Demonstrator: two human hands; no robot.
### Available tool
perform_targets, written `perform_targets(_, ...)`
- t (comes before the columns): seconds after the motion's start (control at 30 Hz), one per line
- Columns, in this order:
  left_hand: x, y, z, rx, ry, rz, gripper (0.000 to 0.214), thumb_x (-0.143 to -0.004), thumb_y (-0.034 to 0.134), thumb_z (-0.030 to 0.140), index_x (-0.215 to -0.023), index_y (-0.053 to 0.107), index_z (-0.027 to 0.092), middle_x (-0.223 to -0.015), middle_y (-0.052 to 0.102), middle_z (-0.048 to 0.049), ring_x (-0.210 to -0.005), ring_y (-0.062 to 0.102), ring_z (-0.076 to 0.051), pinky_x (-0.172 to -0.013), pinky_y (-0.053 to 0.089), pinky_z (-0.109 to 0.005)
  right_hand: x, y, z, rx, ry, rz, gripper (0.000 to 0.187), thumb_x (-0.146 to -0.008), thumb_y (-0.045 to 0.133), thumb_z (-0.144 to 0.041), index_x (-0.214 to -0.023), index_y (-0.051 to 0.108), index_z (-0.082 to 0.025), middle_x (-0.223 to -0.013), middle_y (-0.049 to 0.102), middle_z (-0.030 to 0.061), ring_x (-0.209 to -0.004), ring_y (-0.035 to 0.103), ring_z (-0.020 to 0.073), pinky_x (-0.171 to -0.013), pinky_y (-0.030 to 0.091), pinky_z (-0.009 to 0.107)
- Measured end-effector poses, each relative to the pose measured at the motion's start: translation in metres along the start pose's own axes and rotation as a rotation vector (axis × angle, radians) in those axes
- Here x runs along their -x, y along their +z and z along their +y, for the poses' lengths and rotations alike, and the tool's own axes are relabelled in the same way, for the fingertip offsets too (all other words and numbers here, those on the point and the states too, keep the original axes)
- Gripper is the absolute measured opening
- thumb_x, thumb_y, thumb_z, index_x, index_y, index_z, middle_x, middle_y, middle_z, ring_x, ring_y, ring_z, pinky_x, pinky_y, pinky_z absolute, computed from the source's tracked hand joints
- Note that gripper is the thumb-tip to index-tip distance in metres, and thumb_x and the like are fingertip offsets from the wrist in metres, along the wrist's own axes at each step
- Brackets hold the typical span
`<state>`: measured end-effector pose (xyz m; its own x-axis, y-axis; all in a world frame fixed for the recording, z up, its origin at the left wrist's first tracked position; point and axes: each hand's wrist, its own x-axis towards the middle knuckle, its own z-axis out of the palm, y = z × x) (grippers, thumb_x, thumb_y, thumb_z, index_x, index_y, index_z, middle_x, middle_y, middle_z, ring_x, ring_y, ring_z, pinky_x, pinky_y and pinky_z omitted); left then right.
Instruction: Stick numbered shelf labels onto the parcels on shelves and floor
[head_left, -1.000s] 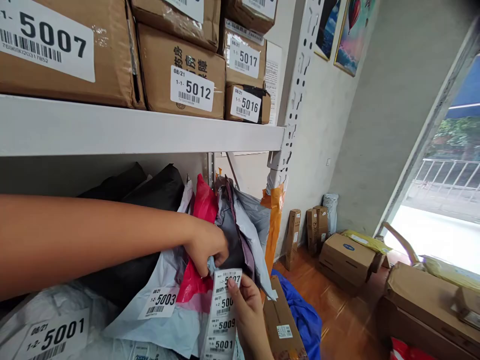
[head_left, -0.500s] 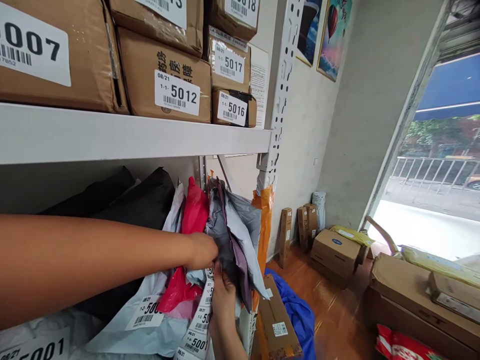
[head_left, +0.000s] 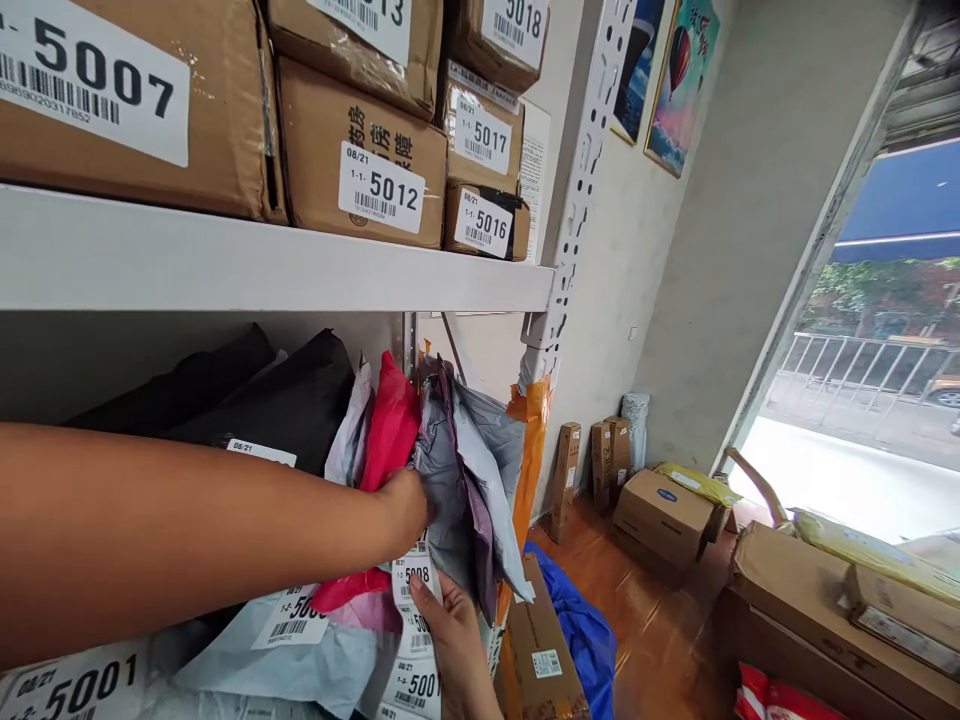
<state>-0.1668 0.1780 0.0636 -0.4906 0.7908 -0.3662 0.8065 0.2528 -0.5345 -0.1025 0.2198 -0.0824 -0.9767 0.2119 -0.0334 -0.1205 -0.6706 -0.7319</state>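
My left hand (head_left: 405, 510) reaches across into a row of soft mailer bags standing on the lower shelf, fingers tucked between a red bag (head_left: 386, 430) and a grey bag (head_left: 446, 470). My right hand (head_left: 442, 625) comes up from below and pinches a white numbered label (head_left: 416, 578) reading 5008 on one parcel. More labelled bags lie below, among them a pale blue one (head_left: 300, 655) and one marked 5001 (head_left: 82, 685). Black bags (head_left: 292, 405) stand to the left.
A white metal shelf (head_left: 262, 265) above carries cardboard boxes labelled 5007 (head_left: 97, 80), 5012 (head_left: 367, 165) and 5016 (head_left: 484, 220). Cartons (head_left: 660, 510) and a blue bag (head_left: 589, 630) lie on the wooden floor to the right, near an open doorway.
My left hand has pushed deeper between the red and grey bags. My right hand dropped lower and now pinches the 5008 label; the view shifted slightly.
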Motion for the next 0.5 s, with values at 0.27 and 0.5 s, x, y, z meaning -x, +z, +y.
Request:
perform_targets(0.27,0.012,-0.011,-0.015,0.148,-0.077,0.208,0.056,-0.076,0.064,0.020,-0.127,0.048,0.003,-0.110,0.063,-0.0231,-0.093,0.063,-0.033,-0.069,0.050,-0.040,0.033,-0.051,0.006,0.058,-0.114,0.119,0.054,-0.042,0.087,-0.055,-0.046,0.048,-0.019,-0.044,0.041,-0.0064,-0.044,0.032,0.0065,-0.048,0.025,0.022)
perform_targets(0.5,0.021,-0.029,-0.038,0.157,0.505,0.529,0.014,-0.083,0.057,0.013,-0.090,0.063,0.024,-0.103,0.068,-0.0044,-0.098,0.058,-0.021,-0.089,0.041,-0.034,0.056,-0.058,-0.041,0.054,-0.272,0.082,0.043,-0.049,0.086,-0.051,-0.072,0.067,-0.020,-0.059,0.059,-0.0003,-0.052,0.048,0.0124,-0.052,0.035,0.025)
